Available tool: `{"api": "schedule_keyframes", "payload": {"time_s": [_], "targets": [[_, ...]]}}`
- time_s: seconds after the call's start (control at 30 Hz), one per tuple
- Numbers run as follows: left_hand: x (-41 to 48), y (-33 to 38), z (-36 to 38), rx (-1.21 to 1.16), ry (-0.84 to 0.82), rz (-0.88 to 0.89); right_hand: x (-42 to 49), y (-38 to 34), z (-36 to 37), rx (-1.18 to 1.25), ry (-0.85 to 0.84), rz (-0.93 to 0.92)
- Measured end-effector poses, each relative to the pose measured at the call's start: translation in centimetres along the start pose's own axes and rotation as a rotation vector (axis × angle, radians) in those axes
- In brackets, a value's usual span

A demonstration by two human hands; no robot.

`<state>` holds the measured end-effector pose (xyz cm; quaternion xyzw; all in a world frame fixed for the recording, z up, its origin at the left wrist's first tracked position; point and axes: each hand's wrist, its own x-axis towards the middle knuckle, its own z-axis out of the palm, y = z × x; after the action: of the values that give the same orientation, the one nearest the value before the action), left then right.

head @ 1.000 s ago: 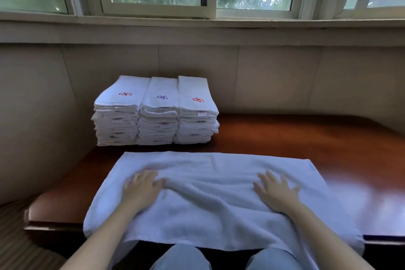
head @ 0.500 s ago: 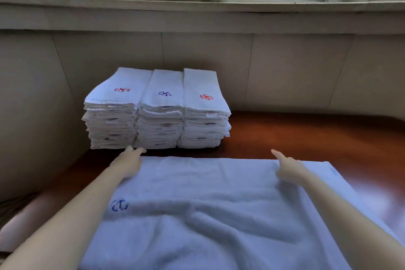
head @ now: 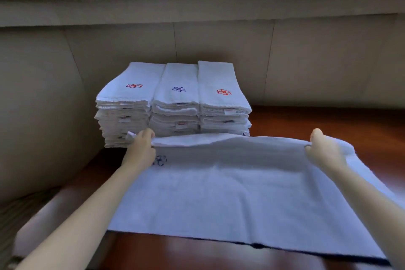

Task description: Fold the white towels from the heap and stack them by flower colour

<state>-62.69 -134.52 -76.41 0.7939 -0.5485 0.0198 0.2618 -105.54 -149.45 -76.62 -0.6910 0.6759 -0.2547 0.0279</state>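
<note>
White towel (head: 230, 193), far edge lifted, left hand (head: 140, 149) grip pinching it, right hand (head: 324, 151) likewise

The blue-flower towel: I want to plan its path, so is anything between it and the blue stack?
Nothing visible. The left hand and right hand grip the far edge of the spread towel; the blue-flower stack stands just behind that edge, middle of three.

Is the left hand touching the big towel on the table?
Touching. In the head view, the left hand grips the far edge of the towel and lifts it off the table; the cloth bunches at its fingers.
</note>
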Motion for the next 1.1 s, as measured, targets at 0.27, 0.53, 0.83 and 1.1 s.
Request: {"api": "schedule_keyframes", "payload": {"time_s": [0.27, 0.53, 0.83, 1.1], "targets": [[-6.4, -3.2, 1.6, 0.075, -0.171, -0.080, -9.0, 2.5, 0.4, 0.029, 0.088, 0.083], [-8.9, -2.4, 0.2, 0.182, -0.023, -0.340, -11.3, 2.7, -0.4, -0.072, 0.014, -0.069], [-9.0, -1.5, -0.7, 0.214, -0.159, -0.480, -13.4, 3.2, -1.1, -0.134, -0.059, -0.014], [-8.6, -2.3, -1.4, 0.372, -0.176, -0.504, -14.2, 2.7, -1.7, -0.054, 0.000, -0.054]]}}
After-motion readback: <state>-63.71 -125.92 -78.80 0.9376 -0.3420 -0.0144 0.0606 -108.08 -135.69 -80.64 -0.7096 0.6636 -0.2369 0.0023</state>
